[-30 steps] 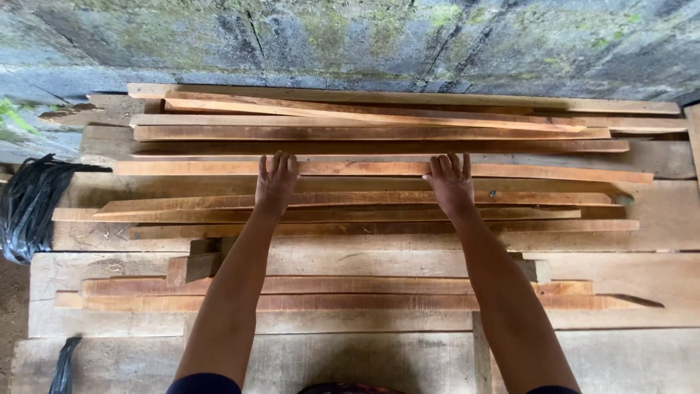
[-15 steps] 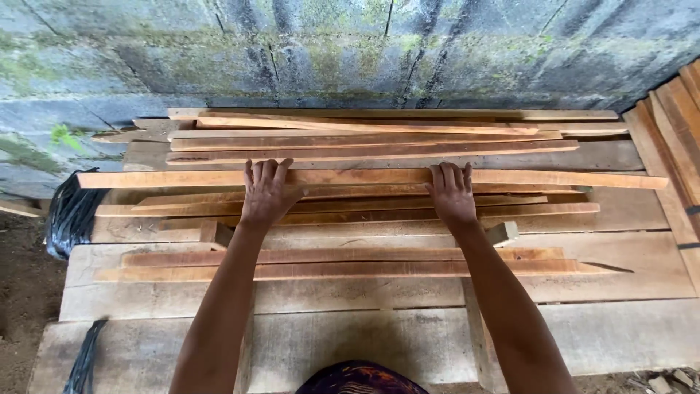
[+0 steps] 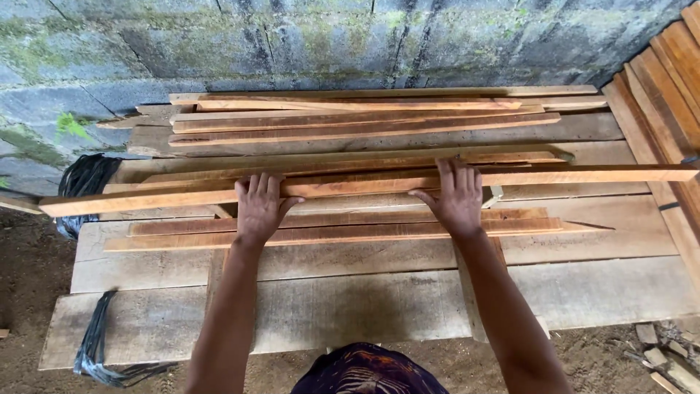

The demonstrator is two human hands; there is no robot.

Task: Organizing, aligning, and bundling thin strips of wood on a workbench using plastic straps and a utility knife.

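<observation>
Both hands had drawn the long slat [image 3: 364, 182] nearer, off the stack [image 3: 364, 120]. Left hand [image 3: 257, 208] and right hand [image 3: 456, 197] lay on it, fingers nearly flat, curled over its far edge.

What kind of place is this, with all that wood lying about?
Probably a rough outdoor timber yard or carpentry shed. Long reddish-brown wooden slats lie stacked on pale wide planks against a mossy grey block wall, over a bare dirt floor.
</observation>
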